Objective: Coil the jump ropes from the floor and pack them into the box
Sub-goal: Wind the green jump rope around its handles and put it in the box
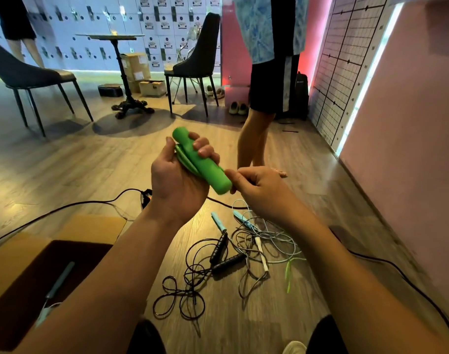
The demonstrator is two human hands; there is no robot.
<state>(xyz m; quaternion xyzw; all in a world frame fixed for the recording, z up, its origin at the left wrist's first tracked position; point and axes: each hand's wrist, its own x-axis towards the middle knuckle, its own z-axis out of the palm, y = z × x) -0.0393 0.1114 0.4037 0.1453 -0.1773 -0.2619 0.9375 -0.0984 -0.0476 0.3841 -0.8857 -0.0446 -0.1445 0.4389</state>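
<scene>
An open brown cardboard box (90,227) sits on the floor at the lower left, with a grey-handled rope (60,282) lying inside. The left hand (177,180) wraps its fingers round a thick green foam rope handle (205,164) and the folded green cord loops (184,155) beneath it. The right hand (259,185), fingers curled, pinches at the handle's lower end. The bundle probably needs one snug last wrap, with the left grip kept firm so the loops cannot spring, before it goes into the box. A black rope (192,282) and a pale blue rope (267,241) lie tangled on the wooden floor (90,159). Dark chairs (198,57), a round table (111,37) and lockers (154,21) stand behind.
</scene>
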